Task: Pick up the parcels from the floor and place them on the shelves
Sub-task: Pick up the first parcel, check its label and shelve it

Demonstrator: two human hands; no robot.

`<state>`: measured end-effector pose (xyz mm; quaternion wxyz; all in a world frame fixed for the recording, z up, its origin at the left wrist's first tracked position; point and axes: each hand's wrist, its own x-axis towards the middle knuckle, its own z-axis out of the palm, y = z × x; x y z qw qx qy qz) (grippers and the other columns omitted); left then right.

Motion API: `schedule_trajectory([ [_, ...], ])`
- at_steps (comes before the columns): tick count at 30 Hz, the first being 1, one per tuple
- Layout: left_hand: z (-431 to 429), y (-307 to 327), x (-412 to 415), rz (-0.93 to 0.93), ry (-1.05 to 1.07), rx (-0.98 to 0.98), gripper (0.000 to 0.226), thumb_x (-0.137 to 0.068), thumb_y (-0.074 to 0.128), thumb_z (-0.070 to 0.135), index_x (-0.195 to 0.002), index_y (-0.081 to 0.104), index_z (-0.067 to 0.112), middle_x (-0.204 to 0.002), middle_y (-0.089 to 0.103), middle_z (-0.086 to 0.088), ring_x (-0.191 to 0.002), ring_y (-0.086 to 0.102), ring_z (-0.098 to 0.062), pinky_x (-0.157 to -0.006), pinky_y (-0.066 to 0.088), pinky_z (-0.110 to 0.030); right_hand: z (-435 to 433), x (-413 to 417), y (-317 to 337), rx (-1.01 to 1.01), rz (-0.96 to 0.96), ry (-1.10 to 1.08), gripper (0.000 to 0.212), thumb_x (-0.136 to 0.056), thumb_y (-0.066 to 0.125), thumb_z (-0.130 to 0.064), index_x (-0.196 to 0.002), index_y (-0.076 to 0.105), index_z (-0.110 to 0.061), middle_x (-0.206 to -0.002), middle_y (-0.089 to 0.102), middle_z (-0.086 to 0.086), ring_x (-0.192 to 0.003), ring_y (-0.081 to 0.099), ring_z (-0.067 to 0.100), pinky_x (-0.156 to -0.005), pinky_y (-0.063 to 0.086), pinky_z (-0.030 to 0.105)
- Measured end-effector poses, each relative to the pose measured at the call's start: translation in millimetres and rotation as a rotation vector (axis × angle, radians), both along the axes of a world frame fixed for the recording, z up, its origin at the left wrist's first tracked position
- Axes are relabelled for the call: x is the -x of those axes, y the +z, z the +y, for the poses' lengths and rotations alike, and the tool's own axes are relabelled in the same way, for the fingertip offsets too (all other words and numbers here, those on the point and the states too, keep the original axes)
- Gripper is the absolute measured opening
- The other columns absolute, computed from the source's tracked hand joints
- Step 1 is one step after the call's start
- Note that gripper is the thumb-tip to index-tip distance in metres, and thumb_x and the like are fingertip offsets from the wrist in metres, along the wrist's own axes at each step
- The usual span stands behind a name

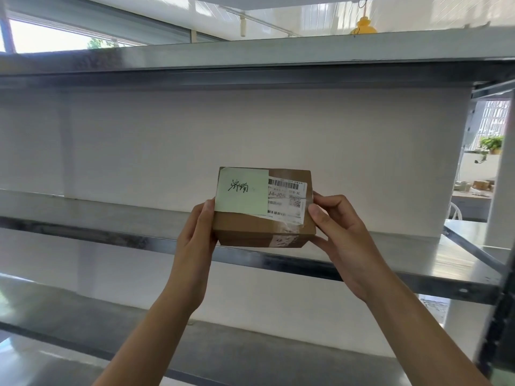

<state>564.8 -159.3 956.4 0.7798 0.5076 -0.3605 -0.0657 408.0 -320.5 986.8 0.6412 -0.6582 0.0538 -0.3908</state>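
Observation:
A small brown cardboard parcel (pixel 262 227) with a pale green handwritten note and a white barcode label is held up in front of the middle shelf (pixel 111 235). My left hand (pixel 195 240) grips its left side, thumb on the green note. My right hand (pixel 340 235) grips its right side, thumb on the label. The parcel's bottom edge is level with the shelf's front rail; whether it touches the shelf I cannot tell.
Grey metal shelving fills the view: an upper shelf (pixel 250 57), and a lower shelf (pixel 83 324). A white wall stands behind. A dark upright post (pixel 498 316) is at the right. A yellow object (pixel 363 26) sits above the top shelf. A potted plant (pixel 492 144) is far right.

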Motion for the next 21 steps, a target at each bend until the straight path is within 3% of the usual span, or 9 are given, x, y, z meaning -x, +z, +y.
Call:
schedule_trajectory([
  [4, 3.7, -1.7, -1.6, 0.003, -0.009, 0.013, 0.037, -0.104, 0.042, 0.044, -0.126, 0.065, 0.024, -0.126, 0.069, -0.001, -0.125, 0.059, -0.027, -0.110, 0.046, -0.046, 4.0, -2.0, 0.5, 0.008, -0.017, 0.007, 0.029, -0.081, 0.066, -0.035, -0.104, 0.061, -0.018, -0.132, 0.067, -0.007, -0.118, 0.065, 0.014, -0.104, 0.049, 0.047],
  [10, 11.4, -8.9, -5.2, 0.033, 0.011, 0.008, 0.035, -0.106, 0.041, 0.036, -0.130, 0.063, 0.023, -0.127, 0.069, -0.003, -0.124, 0.061, -0.025, -0.104, 0.050, -0.039, 11.9, -9.7, -5.4, 0.006, -0.013, -0.014, 0.017, -0.097, 0.059, -0.020, -0.111, 0.058, -0.012, -0.121, 0.072, -0.003, -0.110, 0.069, 0.014, -0.103, 0.051, 0.045],
  [14, 19.8, -17.5, -6.7, 0.007, 0.041, 0.002, 0.035, -0.108, 0.039, 0.032, -0.130, 0.062, 0.018, -0.125, 0.069, -0.005, -0.122, 0.061, -0.027, -0.104, 0.051, -0.040, 15.9, -14.2, -8.4, 0.038, 0.033, -0.021, 0.013, -0.098, 0.057, -0.024, -0.110, 0.060, -0.019, -0.117, 0.073, -0.005, -0.115, 0.066, 0.016, -0.102, 0.051, 0.049],
  [21, 38.3, -22.2, -12.4, 0.029, 0.069, 0.031, 0.033, -0.106, 0.040, 0.033, -0.127, 0.064, 0.023, -0.124, 0.070, -0.004, -0.122, 0.062, -0.024, -0.108, 0.048, -0.042, 27.9, -28.8, -12.8, 0.024, 0.027, 0.051, 0.014, -0.098, 0.056, -0.022, -0.110, 0.057, -0.013, -0.118, 0.073, -0.003, -0.113, 0.067, 0.017, -0.098, 0.053, 0.046],
])
